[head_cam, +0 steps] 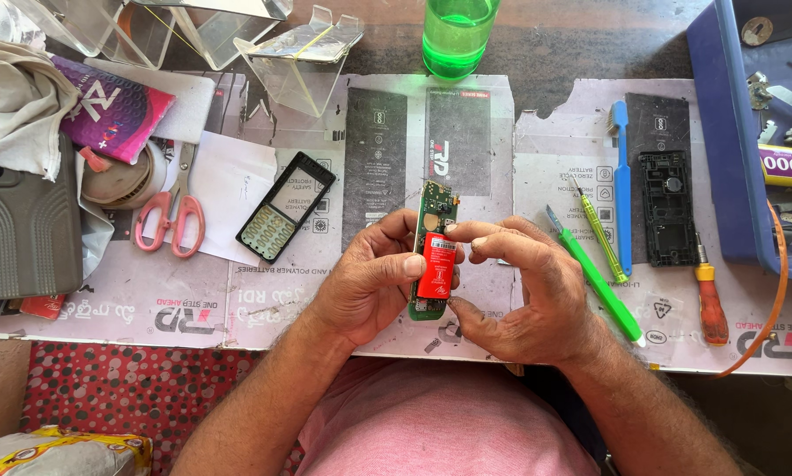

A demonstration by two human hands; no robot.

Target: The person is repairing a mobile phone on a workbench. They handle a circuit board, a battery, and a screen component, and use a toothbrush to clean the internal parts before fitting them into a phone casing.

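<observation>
Hands meet over the middle of the workbench: the left hand [370, 282] is wrapped around a green phone circuit board [431, 251] from its left edge, thumb pressed across the front, fingers curled behind it. A red battery [437, 266] lies against the board's face, and the left thumb rests on its upper part. The right hand [524, 295] closes in from the other side, its forefinger touching the board near the top of the battery and its thumb at the lower right corner, the remaining fingers loosely bent and holding nothing else. Board and battery are held upright just above the paper-covered table [555, 115], in front of the person's pink shirt [440, 423]. To the left lie a black phone keypad frame [286, 207] and pink-handled scissors [174, 216]. To the right, near the right hand, sit green tweezers [594, 278], a slim green screwdriver [600, 231], a blue toothbrush [621, 189], a black phone back housing [666, 207] and an orange-handled screwdriver [710, 300]. A green bottle [456, 35] stands at the far edge, and a blue tray [731, 150] of parts sits at the right.
</observation>
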